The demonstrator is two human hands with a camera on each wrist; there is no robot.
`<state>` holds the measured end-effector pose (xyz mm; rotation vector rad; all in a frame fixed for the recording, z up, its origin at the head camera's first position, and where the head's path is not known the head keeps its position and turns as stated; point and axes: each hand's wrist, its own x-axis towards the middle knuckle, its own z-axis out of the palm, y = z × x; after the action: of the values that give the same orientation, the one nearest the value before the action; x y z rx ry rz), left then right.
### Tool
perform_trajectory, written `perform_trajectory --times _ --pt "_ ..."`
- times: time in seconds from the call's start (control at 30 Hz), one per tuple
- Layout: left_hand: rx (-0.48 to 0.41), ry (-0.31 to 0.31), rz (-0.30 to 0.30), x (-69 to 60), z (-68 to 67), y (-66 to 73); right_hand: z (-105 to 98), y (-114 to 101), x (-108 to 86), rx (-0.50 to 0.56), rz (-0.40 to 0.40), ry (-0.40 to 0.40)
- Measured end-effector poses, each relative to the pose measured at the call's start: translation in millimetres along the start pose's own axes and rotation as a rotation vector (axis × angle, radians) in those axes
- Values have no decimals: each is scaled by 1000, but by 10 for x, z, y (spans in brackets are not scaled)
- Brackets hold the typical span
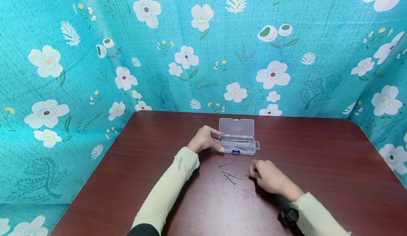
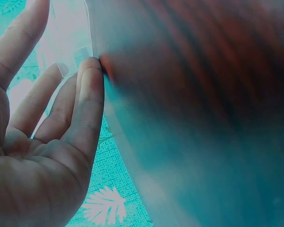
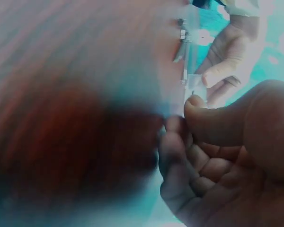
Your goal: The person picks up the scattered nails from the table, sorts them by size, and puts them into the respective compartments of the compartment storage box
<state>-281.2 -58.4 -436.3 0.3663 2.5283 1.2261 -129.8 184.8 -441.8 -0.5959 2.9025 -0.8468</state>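
Note:
A clear plastic box (image 1: pixel 236 145) stands on the table with its lid (image 1: pixel 236 127) raised at the back; several nails lie inside. My left hand (image 1: pixel 205 139) grips its left side, thumb at the front corner and fingers farther back; the left wrist view shows that hand (image 2: pixel 52 127) against the clear plastic. Nearer me, several loose nails (image 1: pixel 229 178) lie on the tabletop. To their right, my right hand (image 1: pixel 270 177) pinches a thin nail (image 1: pixel 247 173) pointing left. In the right wrist view, thumb and index of that hand (image 3: pixel 217 151) meet; the nail is hard to make out there.
The dark red wooden table (image 1: pixel 152 179) extends on both sides of the box. Behind it and along the sides hangs a blue flowered cloth (image 1: pixel 178 98). A clear hanging tab (image 1: pixel 257 145) sticks out from the box's right end.

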Motion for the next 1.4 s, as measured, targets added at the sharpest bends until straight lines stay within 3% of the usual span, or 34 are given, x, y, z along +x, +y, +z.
perform_trajectory --times 0.17,0.5,0.83,1.4 --pt "-8 -2 -2 3 5 -8 -28 7 41 63 47 50" --pt "4 -1 -1 0 4 8 -45 6 146 176 67 70" --pt "3 5 -9 -13 5 23 -28 -48 311 257 143 131" --pt "-3 1 6 -5 6 10 -31 -134 656 205 118 195"
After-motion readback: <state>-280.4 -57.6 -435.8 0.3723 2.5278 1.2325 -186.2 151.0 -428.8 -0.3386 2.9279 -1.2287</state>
